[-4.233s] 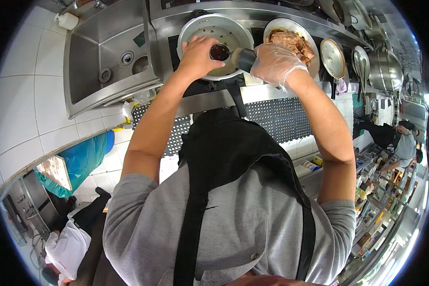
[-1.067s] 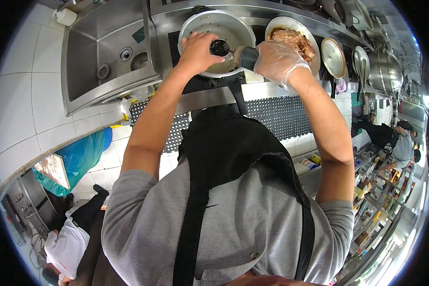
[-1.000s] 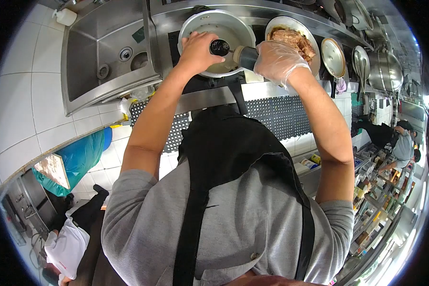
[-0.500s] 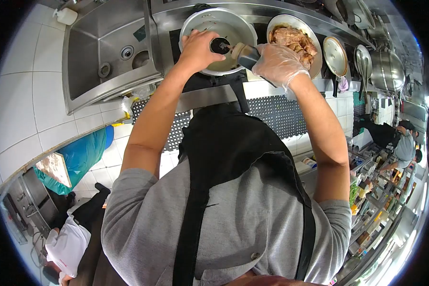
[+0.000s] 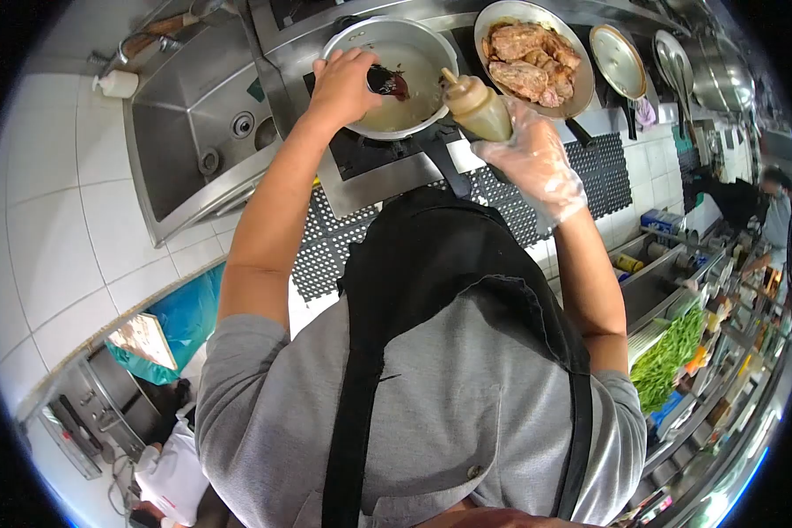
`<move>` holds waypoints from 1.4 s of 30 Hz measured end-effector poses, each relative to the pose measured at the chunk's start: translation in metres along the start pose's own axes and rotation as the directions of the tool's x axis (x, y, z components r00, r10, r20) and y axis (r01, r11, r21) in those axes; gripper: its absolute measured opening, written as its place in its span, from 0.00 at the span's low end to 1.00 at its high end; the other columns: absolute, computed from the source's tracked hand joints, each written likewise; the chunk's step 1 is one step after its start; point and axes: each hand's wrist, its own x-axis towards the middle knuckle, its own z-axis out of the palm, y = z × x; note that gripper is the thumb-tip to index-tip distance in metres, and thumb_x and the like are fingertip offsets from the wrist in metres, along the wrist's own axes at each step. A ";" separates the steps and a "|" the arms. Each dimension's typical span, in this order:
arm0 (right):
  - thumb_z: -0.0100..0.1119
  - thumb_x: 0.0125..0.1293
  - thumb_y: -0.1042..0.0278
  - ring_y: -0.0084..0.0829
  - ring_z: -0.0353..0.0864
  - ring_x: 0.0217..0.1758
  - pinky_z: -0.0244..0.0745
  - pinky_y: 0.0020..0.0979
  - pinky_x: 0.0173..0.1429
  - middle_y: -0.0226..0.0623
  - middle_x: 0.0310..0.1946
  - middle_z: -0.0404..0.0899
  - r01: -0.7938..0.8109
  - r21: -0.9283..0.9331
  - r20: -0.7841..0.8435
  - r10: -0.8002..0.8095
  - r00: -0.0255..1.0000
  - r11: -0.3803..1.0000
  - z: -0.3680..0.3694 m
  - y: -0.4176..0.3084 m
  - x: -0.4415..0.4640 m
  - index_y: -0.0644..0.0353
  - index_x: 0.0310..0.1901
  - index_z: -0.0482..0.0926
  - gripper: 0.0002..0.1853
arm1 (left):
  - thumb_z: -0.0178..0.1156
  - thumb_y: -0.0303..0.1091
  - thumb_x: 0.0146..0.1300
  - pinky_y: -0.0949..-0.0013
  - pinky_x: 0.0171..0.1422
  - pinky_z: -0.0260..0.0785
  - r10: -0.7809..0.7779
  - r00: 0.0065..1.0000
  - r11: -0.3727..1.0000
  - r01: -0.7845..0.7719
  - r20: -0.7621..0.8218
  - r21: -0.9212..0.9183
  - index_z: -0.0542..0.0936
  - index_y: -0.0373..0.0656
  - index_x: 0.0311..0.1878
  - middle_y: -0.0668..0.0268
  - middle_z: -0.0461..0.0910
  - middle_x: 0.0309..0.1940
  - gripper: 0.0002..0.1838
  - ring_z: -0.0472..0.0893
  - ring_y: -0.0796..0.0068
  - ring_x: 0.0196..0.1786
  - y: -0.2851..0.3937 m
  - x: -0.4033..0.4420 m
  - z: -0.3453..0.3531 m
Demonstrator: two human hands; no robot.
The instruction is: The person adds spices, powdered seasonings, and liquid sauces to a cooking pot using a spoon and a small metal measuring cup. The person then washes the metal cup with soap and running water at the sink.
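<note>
My left hand point(image 5: 343, 88) is bare and closed around a small black cup point(image 5: 380, 77), held tilted over a metal pot point(image 5: 431, 53). Dark reddish stuff shows at the cup's mouth; whether it is flowing out I cannot tell. Pale liquid with dark bits lies in the pot. In a clear plastic glove, my right hand point(image 5: 532, 158) grips a squeeze bottle point(image 5: 480, 107) with yellowish contents. Its nozzle points up and left beside the pot's right rim. Behind that hand, a pan point(image 5: 493, 25) holds browned pieces of meat point(image 5: 532, 62).
A steel sink point(image 5: 180, 145) lies to the left, with a white soap bottle point(image 5: 117, 84) at its corner. Right of the meat, a lidded pan point(image 5: 619, 62) has its handle toward me. Green vegetables point(image 5: 669, 361) fill a container at far right. Another person point(image 5: 172, 466) is at lower left.
My right hand has drawn the squeeze bottle back from the cup and turned it nozzle-up. My left hand has tipped the cup toward the pot. The view has shifted slightly.
</note>
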 end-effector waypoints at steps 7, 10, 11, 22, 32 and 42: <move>0.83 0.58 0.67 0.38 0.91 0.61 0.82 0.37 0.70 0.46 0.57 0.91 -0.086 0.301 -0.153 0.137 0.979 0.950 -0.007 0.011 -0.076 0.64 0.67 0.83 0.35 | 0.75 0.27 0.52 0.50 0.67 0.63 0.310 0.951 0.911 -0.303 0.021 0.281 0.87 0.47 0.56 0.66 0.80 0.54 0.25 0.77 0.60 0.64 0.014 0.031 -0.029; 0.84 0.56 0.71 0.34 0.90 0.62 0.81 0.37 0.72 0.41 0.58 0.91 -0.031 0.454 -0.218 0.145 0.965 0.890 0.002 0.035 -0.097 0.62 0.68 0.82 0.36 | 0.70 0.25 0.58 0.52 0.66 0.67 0.484 0.873 0.727 -0.443 0.067 0.525 0.86 0.46 0.47 0.66 0.80 0.54 0.13 0.77 0.61 0.63 0.034 0.040 -0.040; 0.85 0.56 0.71 0.33 0.90 0.62 0.80 0.37 0.72 0.40 0.58 0.91 -0.018 0.406 -0.252 0.131 0.959 0.914 0.000 0.039 -0.105 0.62 0.69 0.82 0.37 | 0.70 0.25 0.58 0.52 0.66 0.67 0.495 0.866 0.720 -0.458 0.077 0.522 0.86 0.46 0.47 0.66 0.80 0.54 0.13 0.77 0.61 0.63 0.038 0.040 -0.036; 0.84 0.59 0.77 0.24 0.83 0.67 0.74 0.33 0.79 0.31 0.64 0.86 0.007 0.777 -0.144 0.166 0.976 0.629 -0.062 0.138 -0.142 0.64 0.74 0.77 0.40 | 0.77 0.32 0.53 0.45 0.71 0.65 0.136 0.982 0.795 -0.185 0.128 0.577 0.87 0.52 0.66 0.63 0.81 0.65 0.32 0.77 0.56 0.70 0.041 0.030 -0.004; 0.85 0.55 0.82 0.30 0.88 0.62 0.83 0.37 0.72 0.37 0.61 0.88 0.125 0.717 -0.364 0.216 0.906 0.686 -0.203 0.286 -0.200 0.64 0.71 0.77 0.40 | 0.84 0.58 0.54 0.53 0.77 0.73 -0.574 0.781 0.771 0.617 -0.248 0.157 0.84 0.46 0.72 0.54 0.86 0.70 0.45 0.84 0.52 0.72 0.091 -0.012 0.011; 0.91 0.51 0.77 0.28 0.85 0.66 0.79 0.37 0.76 0.32 0.63 0.85 0.293 0.677 -0.574 0.236 0.784 0.675 -0.354 0.432 -0.176 0.60 0.74 0.73 0.48 | 0.84 0.34 0.64 0.60 0.74 0.75 -0.633 0.710 0.733 0.422 -0.308 -0.534 0.79 0.27 0.70 0.53 0.86 0.65 0.37 0.84 0.63 0.65 0.023 0.011 0.010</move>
